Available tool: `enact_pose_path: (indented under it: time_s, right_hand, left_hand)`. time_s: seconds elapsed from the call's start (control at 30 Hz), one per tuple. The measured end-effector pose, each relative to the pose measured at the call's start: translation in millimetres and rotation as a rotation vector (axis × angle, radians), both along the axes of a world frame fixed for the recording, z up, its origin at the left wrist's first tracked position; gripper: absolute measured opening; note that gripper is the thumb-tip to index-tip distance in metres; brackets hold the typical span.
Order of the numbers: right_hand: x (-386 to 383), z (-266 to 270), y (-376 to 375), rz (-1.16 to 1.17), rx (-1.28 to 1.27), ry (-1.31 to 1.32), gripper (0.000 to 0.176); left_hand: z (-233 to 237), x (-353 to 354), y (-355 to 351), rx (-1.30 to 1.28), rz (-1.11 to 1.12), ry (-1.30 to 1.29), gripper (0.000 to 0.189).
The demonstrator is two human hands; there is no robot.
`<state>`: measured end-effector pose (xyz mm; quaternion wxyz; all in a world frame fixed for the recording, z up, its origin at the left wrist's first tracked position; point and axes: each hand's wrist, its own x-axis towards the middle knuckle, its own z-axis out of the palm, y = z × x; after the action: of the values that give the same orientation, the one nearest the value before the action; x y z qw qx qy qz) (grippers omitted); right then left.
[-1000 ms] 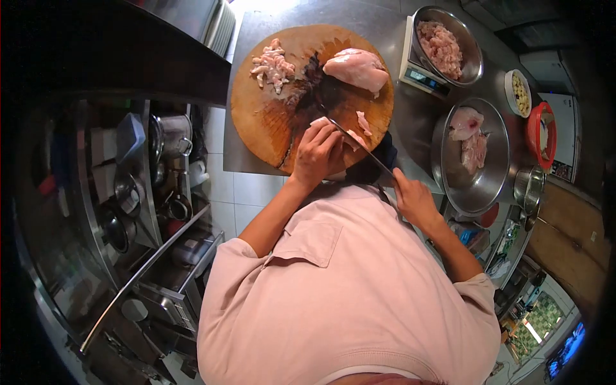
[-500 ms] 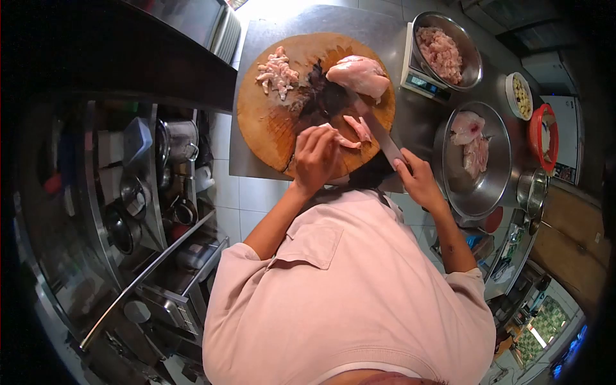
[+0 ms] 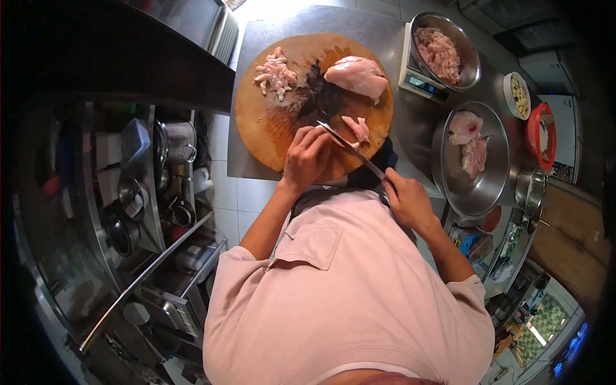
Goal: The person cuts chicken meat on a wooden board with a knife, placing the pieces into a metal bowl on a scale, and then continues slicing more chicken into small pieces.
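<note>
My right hand (image 3: 409,200) grips the handle of a knife (image 3: 356,153), whose blade slants over the near part of a round wooden chopping board (image 3: 266,128). Curled fingers of my left hand (image 3: 307,157) press on a strip of raw meat, mostly hidden by the fingers and blade. The knife tip lies close to those fingertips. Right of the blade is a small piece of raw meat (image 3: 357,128). A large pink piece of raw chicken breast (image 3: 357,77) rests at the board's far right, and a pile of pale trimmings (image 3: 276,74) sits at its far left.
Right of the board, a steel bowl of minced meat (image 3: 438,54) stands on a scale (image 3: 421,85). A wide steel basin (image 3: 471,189) holds raw meat pieces. Beyond are a white dish (image 3: 517,96) and a red basket (image 3: 534,138). Shelves with pots (image 3: 181,141) stand at left.
The knife has swung left and toward me, its blade now turned edge-on beside my left fingers. My left hand has shifted slightly left, and less of the meat strip shows.
</note>
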<state>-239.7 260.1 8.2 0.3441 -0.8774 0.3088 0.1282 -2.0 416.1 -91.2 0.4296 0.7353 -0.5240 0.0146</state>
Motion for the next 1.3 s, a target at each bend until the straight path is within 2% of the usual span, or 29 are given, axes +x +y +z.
enact_pose_path:
  time_s: [0.23,0.5,0.8,1.23,1.3]
  right_hand:
    - [12.1,-5.4,-1.6,0.038,-0.029,0.044,0.016]
    - [63.7,-29.8,9.6,0.075,-0.034,-0.005,0.016]
    - [-24.3,-14.6,1.4,0.087,-0.071,0.114,0.017]
    - [-71.3,25.3,-34.9,0.079,0.037,0.166,0.023]
    - [-73.1,32.6,-40.4,0.068,0.128,0.091,0.023]
  left_hand:
    - [-3.8,-1.6,-4.0,0.032,0.017,0.020,0.019]
    - [-1.1,-1.4,-3.3,0.053,-0.020,0.027,0.020]
    - [-6.4,-1.8,-3.4,0.056,0.023,0.008,0.021]
    - [2.1,-3.1,3.0,0.058,0.029,0.043,0.026]
    - [3.4,-6.8,6.1,0.063,0.030,0.037,0.027]
